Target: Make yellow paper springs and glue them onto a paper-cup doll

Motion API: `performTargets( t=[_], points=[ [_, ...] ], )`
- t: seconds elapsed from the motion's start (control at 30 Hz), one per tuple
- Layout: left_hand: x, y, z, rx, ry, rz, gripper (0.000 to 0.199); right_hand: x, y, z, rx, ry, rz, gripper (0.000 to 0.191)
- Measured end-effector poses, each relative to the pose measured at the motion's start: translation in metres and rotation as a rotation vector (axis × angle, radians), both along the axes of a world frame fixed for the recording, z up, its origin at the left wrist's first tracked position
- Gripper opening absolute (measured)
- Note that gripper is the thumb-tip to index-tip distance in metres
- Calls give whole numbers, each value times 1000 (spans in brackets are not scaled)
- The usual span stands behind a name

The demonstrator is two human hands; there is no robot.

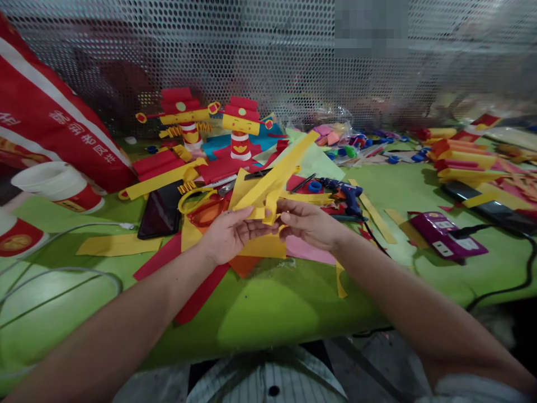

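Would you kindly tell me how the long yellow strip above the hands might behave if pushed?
The yellow strip is probably light, as it looks like thin paper. It may be somewhat stiff lengthwise, since it juts out nearly straight. It would likely crease easily, though: the yellow piece between the left hand and right hand is already bent.

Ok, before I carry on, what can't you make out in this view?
In the head view:
- Yellow paper strip: part of its folded lower end is hidden by the fingers of the left hand and right hand.
- Red bag: cut off by the left edge, so not all its lettering shows.
- Lower paper cup: also cut off there.
- Small coloured pieces: too small and blurred to identify.
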State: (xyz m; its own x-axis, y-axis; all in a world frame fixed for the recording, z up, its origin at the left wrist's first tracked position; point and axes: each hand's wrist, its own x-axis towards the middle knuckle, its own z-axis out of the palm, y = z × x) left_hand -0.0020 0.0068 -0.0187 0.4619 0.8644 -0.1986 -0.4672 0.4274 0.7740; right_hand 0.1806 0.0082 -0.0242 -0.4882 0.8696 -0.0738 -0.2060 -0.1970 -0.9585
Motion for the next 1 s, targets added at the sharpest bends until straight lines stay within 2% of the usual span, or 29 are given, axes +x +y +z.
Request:
performTargets(
  t=[0.07,0.17,0.27,0.37,0.5,0.6,0.67,0.77,1.0],
  points=[
    [2,-1,0,-5,-36,-41,18,-6,0,-6,-45,149,9,30],
    [4,-3,-1,-13,-52,-89,18,-7,2,-13,-85,261,27,29],
    [5,-4,-2,-23,-53,-129,18,-8,3,-15,-88,263,30,28],
    [6,-5,-4,-13,-4,-151,18,-11,1,-12,-52,225,-23,27],
    [6,-5,-7,38,113,-61,15,-10,1,-8,-8,134,-179,28],
    [5,-3,-7,86,186,44,15,-5,3,-7,-38,-19,-285,29],
    [4,-3,-7,125,239,76,16,-3,4,-8,-69,-93,-307,28],
    [5,-3,-9,162,324,60,19,-5,3,-8,-115,-117,-275,29],
    [7,-6,-9,243,428,-45,15,-9,0,-5,-277,-151,-87,29]
  ],
)
